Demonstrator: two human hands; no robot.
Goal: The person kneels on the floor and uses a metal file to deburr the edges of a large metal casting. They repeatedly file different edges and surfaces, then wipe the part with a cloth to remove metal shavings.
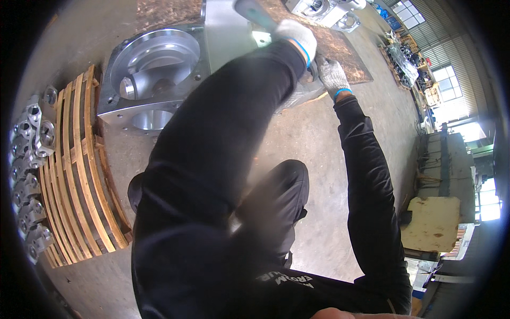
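My left hand (298,38), in a white knit glove with a blue cuff edge, is closed around one end of a long greenish tool (256,14). Motion blurs the tool, so its kind does not show. Beneath it lies a large machined metal casting (206,40) with a wide round bore. My right hand (333,76), gloved the same way, is lower and to the right, its fingers curled by a dark curved metal piece (314,70) near the casting's edge. What those fingers grip is hidden. My left sleeve covers part of the casting.
Under the casting is a worn brown board (348,56). Another metal part (319,9) sits at the far side. A wooden pallet (79,170) lies on the left, beside several stacked castings (34,135). A cream-coloured panel (431,223) stands at the right.
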